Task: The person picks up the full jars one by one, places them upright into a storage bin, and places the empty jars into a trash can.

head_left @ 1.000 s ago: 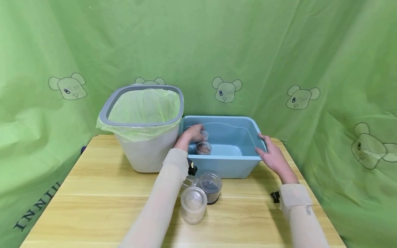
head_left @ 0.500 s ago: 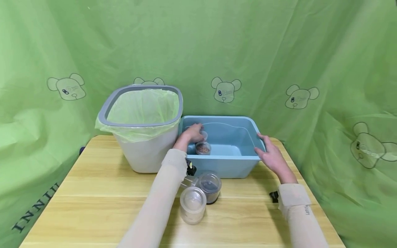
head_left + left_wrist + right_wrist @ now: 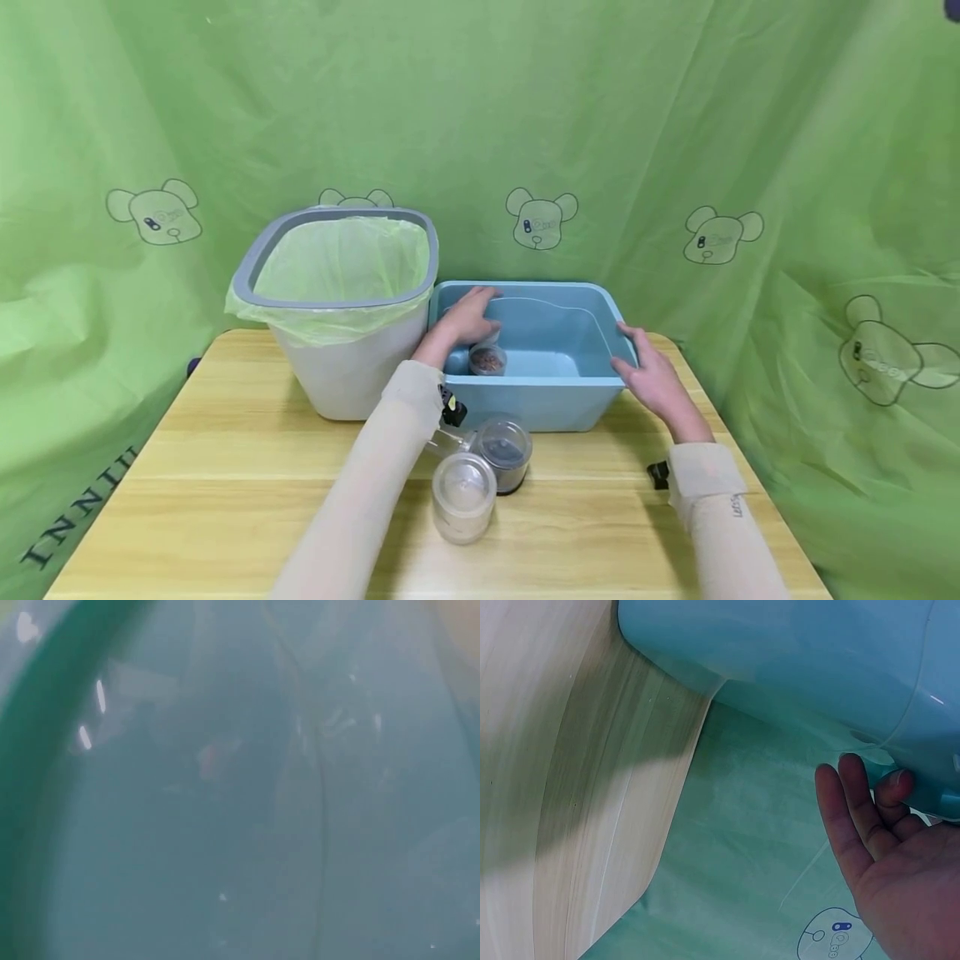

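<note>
While the right hand [image 3: 654, 382] grips the right rim of the blue tub [image 3: 528, 406], the left hand [image 3: 467, 318] is inside, thumb and fingers spread near a clear cup [image 3: 492, 337] (a second cup [image 3: 487, 360], holding brown bits, stands in front). The tub sits on the surface [image 3: 592, 517], beside the bin [image 3: 341, 367], behind two jars [image 3: 463, 504].

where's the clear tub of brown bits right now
In the head view, the clear tub of brown bits sits inside the blue bin, in its left half toward the front, just nearer the camera than the left hand.
</note>
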`<state>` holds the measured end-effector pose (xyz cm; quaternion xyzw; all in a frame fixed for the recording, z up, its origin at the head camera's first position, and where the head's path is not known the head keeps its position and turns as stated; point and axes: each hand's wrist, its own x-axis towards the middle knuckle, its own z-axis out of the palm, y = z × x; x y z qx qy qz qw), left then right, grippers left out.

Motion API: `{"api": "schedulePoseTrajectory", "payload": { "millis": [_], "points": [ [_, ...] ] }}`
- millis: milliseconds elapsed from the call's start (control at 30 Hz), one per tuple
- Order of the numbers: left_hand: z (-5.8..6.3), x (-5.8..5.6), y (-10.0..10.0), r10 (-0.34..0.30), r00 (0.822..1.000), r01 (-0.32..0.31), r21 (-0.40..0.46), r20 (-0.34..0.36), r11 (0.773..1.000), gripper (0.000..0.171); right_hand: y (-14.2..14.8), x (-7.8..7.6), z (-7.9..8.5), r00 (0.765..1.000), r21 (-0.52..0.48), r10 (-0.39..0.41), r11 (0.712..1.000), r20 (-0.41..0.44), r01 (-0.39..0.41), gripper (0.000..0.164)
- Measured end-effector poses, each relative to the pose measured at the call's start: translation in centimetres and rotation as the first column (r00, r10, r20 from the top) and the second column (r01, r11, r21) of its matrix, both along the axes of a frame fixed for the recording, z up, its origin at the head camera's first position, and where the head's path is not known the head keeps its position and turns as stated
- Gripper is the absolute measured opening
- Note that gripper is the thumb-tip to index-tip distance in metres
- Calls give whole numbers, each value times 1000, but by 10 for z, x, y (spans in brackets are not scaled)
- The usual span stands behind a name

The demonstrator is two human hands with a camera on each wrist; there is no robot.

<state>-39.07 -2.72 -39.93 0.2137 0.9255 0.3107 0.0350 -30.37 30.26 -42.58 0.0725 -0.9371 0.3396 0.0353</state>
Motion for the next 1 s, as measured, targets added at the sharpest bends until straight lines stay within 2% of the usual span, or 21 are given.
{"api": "schedulePoseTrajectory", "payload": {
  "millis": [100, 200, 300, 433, 567, 667, 767, 933, 1000],
  "points": [
    [8, 7, 2, -25, 1000, 25, 10, -5, 1000, 62, 1, -1, 1, 1000, -1, -2, 1000, 1, 2, 71],
    [17, 18, 2, -51, 998, 51, 18, -25, 999, 61, 0, -2, 1, 1000, -4, -2, 1000, -1, 2, 72],
    [26, 33, 3, -85, 993, 87, 21, -80, 996, 57, 1, -2, 1, 1000, -4, -3, 1000, -3, 3, 72],
    [36, 57, 2, -145, 972, 153, 29, -186, 988, 50, 2, -1, -1, 1000, -3, -8, 1000, -4, 8, 71],
    [40, 82, -8, -177, 948, 184, 4, -265, 983, 48, 1, -1, -2, 1000, -8, -10, 1000, -6, 10, 71],
    [35, 99, -20, -174, 939, 176, -18, -296, 984, 46, 0, -1, -2, 1000, -12, -12, 1000, -6, 12, 71],
    [26, 112, -34, -163, 927, 163, -30, -338, 986, 42, 0, 0, -1, 1000, -11, -17, 1000, -9, 17, 71],
    [3, 129, -57, -146, 886, 136, -54, -441, 989, 35, 0, 1, -1, 1000, -10, -19, 1000, -17, 18, 70],
    [-5, 135, -67, -144, 875, 133, -55, -462, 990, 33, 0, 0, -2, 1000, -6, -17, 1000, -16, 17, 70]
  ]
}}
